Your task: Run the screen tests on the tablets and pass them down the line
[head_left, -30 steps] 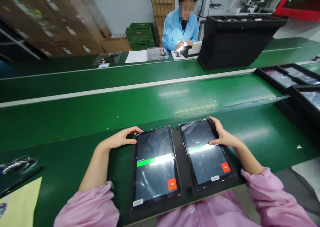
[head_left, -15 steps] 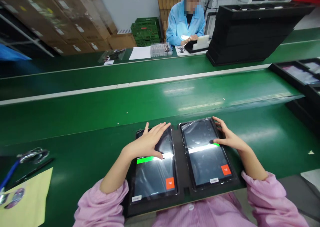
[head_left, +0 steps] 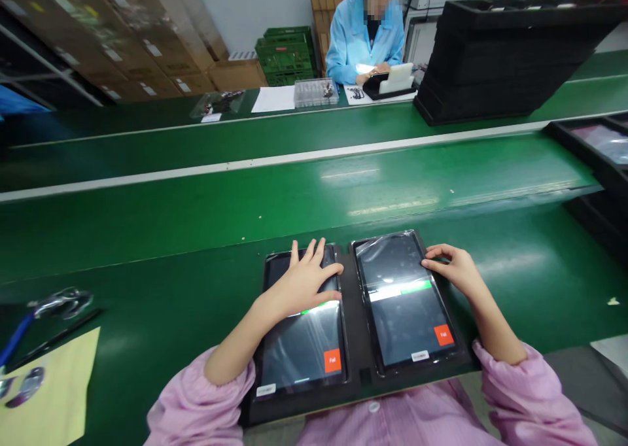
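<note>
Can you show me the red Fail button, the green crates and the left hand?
Red Fail button (head_left: 443, 335): head view, middle of the button.
Green crates (head_left: 287, 57): head view, front of the stack.
Left hand (head_left: 307, 279): head view, back of the hand.

Left hand (head_left: 307, 279) palm down, fingers spread wide; right hand (head_left: 454, 267) fingers together, lightly curled (tips aimed left); both forearms (head_left: 490, 316) bare, angled inward.

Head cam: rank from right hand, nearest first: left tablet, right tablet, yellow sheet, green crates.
From the right hand:
1. Right tablet: under the fingers.
2. Left tablet: beside it, leftward.
3. Yellow sheet: far left, same belt.
4. Green crates: far side, beyond the belts.
</note>
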A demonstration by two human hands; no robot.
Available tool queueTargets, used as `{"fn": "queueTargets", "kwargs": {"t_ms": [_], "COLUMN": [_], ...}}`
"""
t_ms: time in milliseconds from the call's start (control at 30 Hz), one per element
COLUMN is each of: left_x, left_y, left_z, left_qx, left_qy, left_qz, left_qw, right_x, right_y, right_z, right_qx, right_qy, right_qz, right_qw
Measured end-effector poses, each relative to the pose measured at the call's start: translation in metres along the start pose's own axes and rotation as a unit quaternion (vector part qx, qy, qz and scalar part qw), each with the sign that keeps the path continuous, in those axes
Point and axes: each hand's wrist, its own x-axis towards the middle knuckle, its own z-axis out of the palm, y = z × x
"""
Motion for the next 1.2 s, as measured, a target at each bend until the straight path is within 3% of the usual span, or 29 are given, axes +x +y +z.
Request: {"fn": "queueTargets", "kwargs": {"t_ms": [133,300,533,700,833,933,1000,1067,1133,1167,1200], "left_x": [0.002,0.0,0.003,0.003,-0.011,-0.027,-0.036,-0.04,-0.041,-0.041,-0.041], "left_y": [-0.003,-0.008,-0.006,-0.004,-0.025,-0.06,-0.086,-0.105,-0.112,-0.111,-0.109], "left_z": [-0.002,-0.009,0.004,0.0,-0.014,-0.023,-0.023,-0.016,-0.002,0.008,0.019], "left_qx": [-0.018,-0.029,-0.019,-0.028,-0.102,-0.131,-0.162,-0.247,-0.356,-0.406,-0.412], "left_qy": [0.04,0.035,0.073,0.045,0.009,0.002,0.03,0.106,0.223,0.292,0.323], "left_qz": [0.019,0.019,0.007,0.0,0.009,-0.059,-0.114,-0.127,-0.104,-0.098,-0.1], "left_qw": [0.999,0.999,0.997,0.999,0.995,0.99,0.98,0.955,0.901,0.861,0.846], "right_x": [0.001,0.005,0.004,0.002,0.0,0.0,0.002,0.003,0.004,0.005,0.007], "right_y": [-0.001,-0.001,-0.002,-0.005,-0.007,-0.008,-0.008,-0.004,0.007,0.016,0.027], "right_z": [0.0,-0.001,0.003,0.003,0.002,0.001,0.002,0.003,0.005,0.006,0.008], "right_qx": [0.007,0.016,0.033,0.029,0.006,-0.008,-0.015,-0.014,0.0,0.01,0.017], "right_qy": [0.004,-0.014,-0.011,-0.006,-0.002,-0.006,-0.015,-0.013,0.006,0.017,0.028], "right_qz": [-0.005,0.003,-0.007,-0.025,-0.046,-0.053,-0.045,-0.03,-0.019,-0.016,-0.018], "right_qw": [1.0,1.0,0.999,0.999,0.999,0.999,0.999,0.999,1.0,1.0,0.999]}}
